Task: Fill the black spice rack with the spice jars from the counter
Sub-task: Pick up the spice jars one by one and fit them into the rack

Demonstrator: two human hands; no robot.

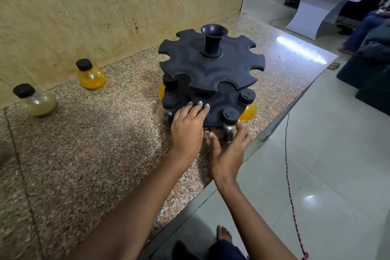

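Jars sit in the lower ring of the black spice rack (211, 63) on our speckled worktop (95, 154). Our left hand (187, 129) lies flat on that lower ring, its fingers (199, 106) straight and close together. Our right hand (230, 150) curls round a dark jar (229, 124) at the near edge of the rack, thumb on one side, fingers on the other. A yellow jar (91, 75) and a pale green jar (35, 100) stand well apart from the rack, near the wall.
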